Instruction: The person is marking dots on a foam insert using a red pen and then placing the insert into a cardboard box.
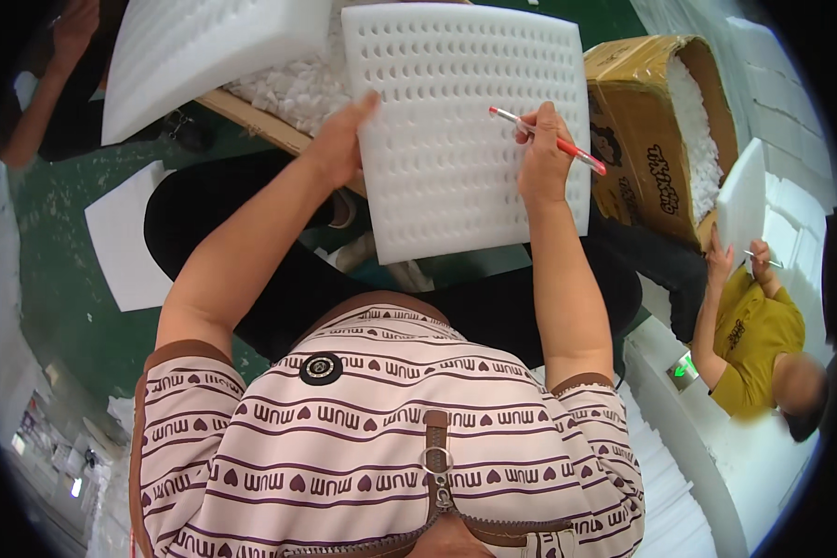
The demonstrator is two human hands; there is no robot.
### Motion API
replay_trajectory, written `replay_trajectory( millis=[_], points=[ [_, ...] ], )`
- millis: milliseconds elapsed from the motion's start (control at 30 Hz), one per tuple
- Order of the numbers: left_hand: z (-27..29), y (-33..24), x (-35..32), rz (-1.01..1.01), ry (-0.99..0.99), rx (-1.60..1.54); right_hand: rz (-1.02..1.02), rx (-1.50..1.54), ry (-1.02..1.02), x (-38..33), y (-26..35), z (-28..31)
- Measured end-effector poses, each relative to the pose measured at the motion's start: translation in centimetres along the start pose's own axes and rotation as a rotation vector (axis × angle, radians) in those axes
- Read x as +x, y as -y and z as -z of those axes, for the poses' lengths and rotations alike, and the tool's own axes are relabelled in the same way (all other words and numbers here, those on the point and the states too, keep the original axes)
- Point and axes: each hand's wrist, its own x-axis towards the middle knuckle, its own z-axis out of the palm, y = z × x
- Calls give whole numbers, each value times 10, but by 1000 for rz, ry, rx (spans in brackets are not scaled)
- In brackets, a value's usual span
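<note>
A white foam sheet (456,209) with rows of round holes or dents is held up before me, tilted above my lap. My left hand (344,138) grips its left edge, thumb on the front face and the other fingers hidden behind. In my right hand (546,158) is a red pen (581,155) with a clear barrel, pinched between thumb and fingers. Its reddish tip points left, over the right half of the sheet. Whether the tip touches the foam I cannot tell.
Behind the sheet, a carton (293,93) holds small white foam pieces. Another brown carton (637,149) with similar pieces stands at right. A second foam sheet (209,56) rises at upper left. A co-worker in a yellow shirt (763,335) holds a sheet and pen. A white sheet (126,237) lies on the green floor.
</note>
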Motion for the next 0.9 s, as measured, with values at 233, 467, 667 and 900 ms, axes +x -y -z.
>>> replay_trajectory(
  millis=[233, 467, 667, 900],
  points=[
    [-14, -5, -12, -63, -4, 184, -46, -129, -3, 2, 14, -15],
    [-22, -8, -16, -110, -9, 266, 607, -898, 138, 9, -7, -19],
    [-14, -3, -9, -146, -61, 214, 316, -419, 172, 12, -2, -24],
    [-16, 0, -11, -161, -48, 197, 124, -218, 22, 5, 6, -16]
  ],
)
